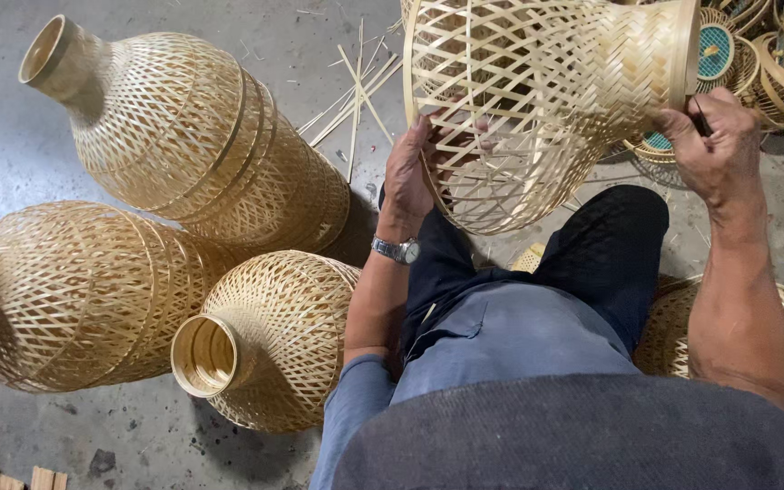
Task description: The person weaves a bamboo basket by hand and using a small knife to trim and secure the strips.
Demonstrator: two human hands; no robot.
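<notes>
The person sits over a concrete floor (11, 136) with a woven bamboo lampshade (537, 100) held up in front of the knees, lying on its side, its wide open mouth to the person's left and its narrow, tightly woven neck to the right. The left hand (407, 177) grips the wide rim: the thumb lies outside and the fingers curl in through the open lattice, closed on the rim strips. The right hand (717, 145) is closed around the neck end, and a thin dark tool (700, 118) shows between its fingers; what kind of tool it is cannot be told.

The lampshade looks light, being mostly air between thin strips, and somewhat springy rather than rigid. The open lattice in the body would likely flex or crack under a pinch, so the safer holds seem to be the two the hands use: the doubled rim hoop and the dense neck band, where the weave is stiffest. The dry strips look rough enough not to slip.

Three finished shades (183, 136) of the same bottle shape lie on the floor to the left, touching one another. Loose bamboo strips (356, 91) lie scattered beyond them, and more baskets (773, 63) are stacked at the upper right.
</notes>
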